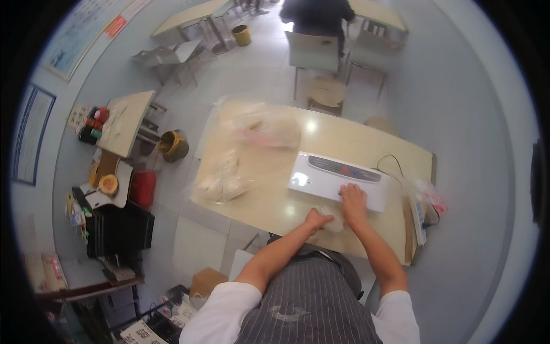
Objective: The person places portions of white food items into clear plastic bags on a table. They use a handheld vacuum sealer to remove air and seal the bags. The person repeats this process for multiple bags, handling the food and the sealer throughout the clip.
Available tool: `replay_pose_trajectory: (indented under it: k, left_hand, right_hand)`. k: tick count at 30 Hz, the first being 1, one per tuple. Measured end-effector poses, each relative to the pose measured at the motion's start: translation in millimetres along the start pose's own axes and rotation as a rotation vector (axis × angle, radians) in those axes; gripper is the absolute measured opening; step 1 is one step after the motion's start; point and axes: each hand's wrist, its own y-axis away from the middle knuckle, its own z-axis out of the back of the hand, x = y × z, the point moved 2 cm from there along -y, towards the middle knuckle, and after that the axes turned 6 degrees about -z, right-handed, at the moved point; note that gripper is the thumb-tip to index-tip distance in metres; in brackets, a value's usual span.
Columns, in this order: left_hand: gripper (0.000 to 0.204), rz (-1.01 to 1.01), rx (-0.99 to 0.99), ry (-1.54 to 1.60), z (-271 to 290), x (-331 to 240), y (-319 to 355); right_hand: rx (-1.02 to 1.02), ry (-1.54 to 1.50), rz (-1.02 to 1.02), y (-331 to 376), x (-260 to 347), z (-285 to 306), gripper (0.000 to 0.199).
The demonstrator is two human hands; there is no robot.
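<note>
A white vacuum sealer machine (335,179) lies on the pale wooden table (269,200). My right hand (353,200) rests flat on its front edge, fingers spread. My left hand (317,219) grips a small clear bag with pale contents (334,221) that lies in front of the machine, right by my right wrist. Two big clear plastic bags of pale food (223,175) (269,131) lie on the left and far side of the table.
A cord runs from the machine to the table's right end, where a small bag with red and white items (427,203) lies. Stools (326,92) and a chair stand beyond the table; a person stands farther back. Left: a bin (173,145), a red container, black crates.
</note>
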Motion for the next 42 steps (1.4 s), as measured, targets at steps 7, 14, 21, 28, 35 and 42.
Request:
replay_pose_trajectory:
  k: [7, 14, 21, 28, 35, 42]
  left_hand:
    - [0.044, -0.102, 0.167, -0.130, 89, 5, 32]
    - [0.054, -0.246, -0.501, 0.115, 254, -73, 134]
    - [0.057, -0.644, -0.655, -0.150, 350, -152, 100]
    - [0.044, -0.326, -0.125, -0.030, 338, -235, 17]
    - [0.044, -0.289, -0.089, 0.089, 278, -265, -63]
    - [0.079, -0.424, -0.222, -0.863, 283, -234, -119]
  right_hand:
    - [0.154, -0.194, -0.147, -30, 20, 3, 0.041]
    - [-0.136, -0.675, 0.138, -184, 188, 32, 0.053]
    - [0.042, -0.548, -0.309, -271, 237, -29, 0.062]
    - [-0.117, -1.698, -0.559, -229, 159, 10, 0.058]
    - [-0.062, -1.546, -0.218, -218, 190, 63, 0.065]
    - [0.058, -1.527, -0.232, -218, 196, 75, 0.064]
